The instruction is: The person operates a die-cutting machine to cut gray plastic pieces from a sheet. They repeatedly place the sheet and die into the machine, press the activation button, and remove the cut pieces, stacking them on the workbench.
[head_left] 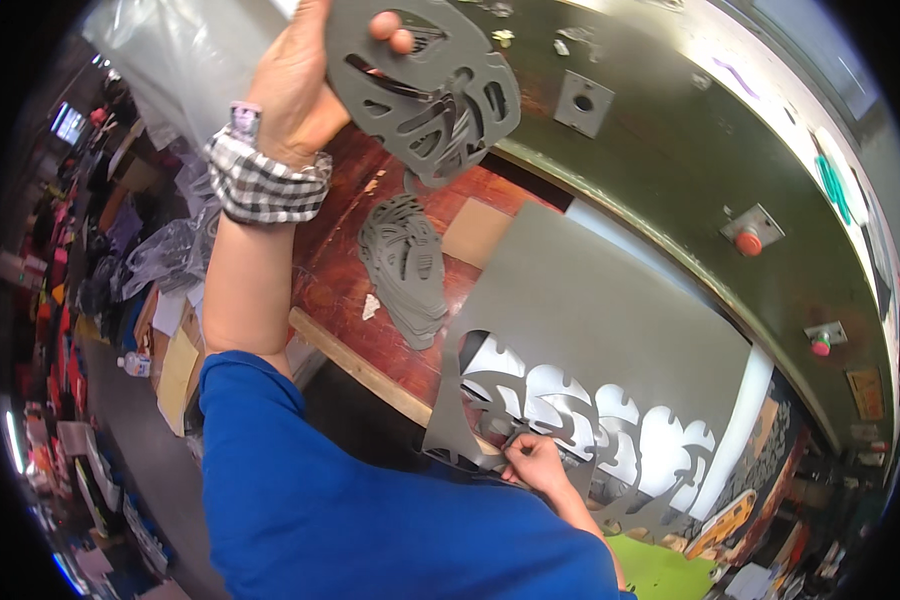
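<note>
My left hand (295,85) is raised at the upper left, gripping a few dark grey die-cut pieces (425,95) with slotted openings. Two fingertips show over their face. My right hand (535,462) is low in the view, its thumb and fingers closed at the near cut edge of a large grey sheet (590,290). Whatever lies between those fingers is too small to make out. Curved openings along the sheet's near part show a white surface below. A fanned stack of similar grey cut pieces (405,265) rests between the two hands.
The stack lies on a reddish-brown wooden table (330,290). A dark green machine beam (650,160) with red buttons (748,240) runs across the far side. A small brown board (477,232) sits by the sheet. Clear plastic bags (170,250) and clutter fill the left.
</note>
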### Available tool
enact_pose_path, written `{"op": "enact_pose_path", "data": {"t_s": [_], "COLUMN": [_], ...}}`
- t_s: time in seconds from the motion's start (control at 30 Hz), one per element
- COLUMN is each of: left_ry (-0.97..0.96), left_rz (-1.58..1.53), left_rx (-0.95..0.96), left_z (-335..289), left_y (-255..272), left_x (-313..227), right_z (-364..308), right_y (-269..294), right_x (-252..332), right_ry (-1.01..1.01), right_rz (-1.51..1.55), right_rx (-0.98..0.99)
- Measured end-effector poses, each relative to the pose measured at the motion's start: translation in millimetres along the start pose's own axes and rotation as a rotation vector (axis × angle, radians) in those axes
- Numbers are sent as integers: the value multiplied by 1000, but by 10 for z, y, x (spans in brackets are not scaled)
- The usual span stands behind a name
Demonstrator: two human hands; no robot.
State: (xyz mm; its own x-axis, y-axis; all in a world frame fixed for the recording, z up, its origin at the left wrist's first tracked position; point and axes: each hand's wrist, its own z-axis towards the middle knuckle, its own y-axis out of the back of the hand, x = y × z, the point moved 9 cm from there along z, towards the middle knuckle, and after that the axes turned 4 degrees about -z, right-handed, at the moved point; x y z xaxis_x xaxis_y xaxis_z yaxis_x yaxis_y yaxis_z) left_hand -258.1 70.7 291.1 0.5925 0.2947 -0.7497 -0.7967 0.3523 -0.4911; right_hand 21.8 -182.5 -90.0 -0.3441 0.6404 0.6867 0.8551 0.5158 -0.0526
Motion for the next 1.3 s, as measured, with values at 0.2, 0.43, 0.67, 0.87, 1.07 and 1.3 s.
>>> {"op": "enact_pose_path", "data": {"t_s": [0.2, 0.43, 0.67, 0.87, 1.07, 1.3], "left_ry": [157, 2, -376, -244, -91, 87], "left_rz": [542, 483, 1039, 1580, 1628, 1415], "left_rx": [-57, -346, -210, 879, 591, 556], "left_z": [-281, -422, -653, -1954, -1996, -1941], "left_y": [407, 1374, 1337, 1002, 1164, 282], "left_x": [42, 214, 281, 1840, 1952, 2025], "right_z": [-665, -1044, -1146, -978, -890, -1092], "right_y": [147, 743, 881, 872, 1075, 1431], "right_x": [415, 710, 742, 590, 482, 132], "right_ry": [98, 276, 389, 358, 328, 357], "right_rz": [-147, 247, 333, 393, 367, 434], "right_rx": [57, -67, -21, -71, -221, -517]}}
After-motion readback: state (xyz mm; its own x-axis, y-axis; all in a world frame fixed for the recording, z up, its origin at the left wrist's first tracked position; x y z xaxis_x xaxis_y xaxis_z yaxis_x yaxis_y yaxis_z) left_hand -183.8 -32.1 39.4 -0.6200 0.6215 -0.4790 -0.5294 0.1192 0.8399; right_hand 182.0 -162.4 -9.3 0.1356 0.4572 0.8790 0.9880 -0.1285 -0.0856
